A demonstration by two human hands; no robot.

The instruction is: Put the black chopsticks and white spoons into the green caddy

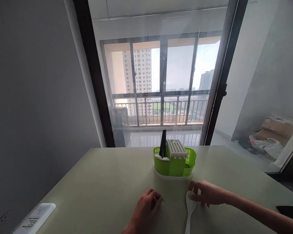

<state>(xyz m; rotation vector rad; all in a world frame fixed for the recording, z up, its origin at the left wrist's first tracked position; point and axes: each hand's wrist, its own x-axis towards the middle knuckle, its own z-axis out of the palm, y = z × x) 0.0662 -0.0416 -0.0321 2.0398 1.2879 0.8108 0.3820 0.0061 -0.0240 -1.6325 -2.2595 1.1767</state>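
Note:
A white spoon (191, 208) lies on the table with its bowl away from me and its handle running off the bottom edge. My right hand (207, 194) is closed at the bowl, with the thumb over it and the fingers around its right side. To the left, my left hand (147, 208) rests on the table with loosely curled fingers and nothing visible in them. Beyond both hands stands a green utensil caddy (169, 168) on a white base. Black chopsticks (163, 144) and white spoon-like pieces (161, 158) are in its left part; a white slotted rack (177, 148) sits on top.
The pale green table (100, 182) reaches back to a glass sliding door with a dark frame (219, 87). A white power strip (36, 217) lies at the left edge. At the right edge is a dark flat object (290, 212). Cardboard and bags (271, 139) lie behind the glass.

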